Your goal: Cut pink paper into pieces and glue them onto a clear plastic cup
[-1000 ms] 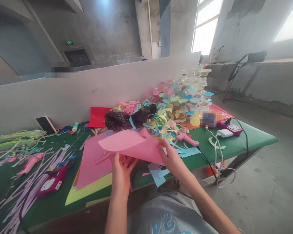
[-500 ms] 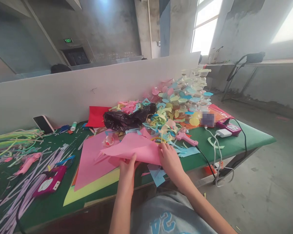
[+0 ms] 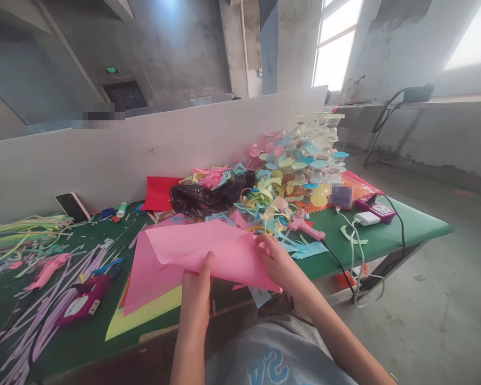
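Note:
I hold a pink paper sheet (image 3: 208, 248) above the front edge of the green table (image 3: 409, 227). My left hand (image 3: 196, 291) pinches its near edge from below, thumb up on top. My right hand (image 3: 276, 262) grips the sheet's right side, fingers curled on it. The sheet is folded over, with a flap lying across to the left. Under it lie another pink sheet (image 3: 144, 272) and a yellow sheet (image 3: 144, 315).
A black plastic bag (image 3: 208, 195) and a heap of coloured paper scraps (image 3: 288, 176) lie behind the sheet. A pink glue gun (image 3: 307, 228) with a black cord sits to the right. A phone (image 3: 72, 206), a red sheet (image 3: 160, 192) and paper strips (image 3: 44, 267) lie to the left. A white partition (image 3: 124, 149) backs the table.
The pink sheet has opened out wider to the left and come nearer to me. My left hand shifted down along its near edge; my right hand stayed on the right side.

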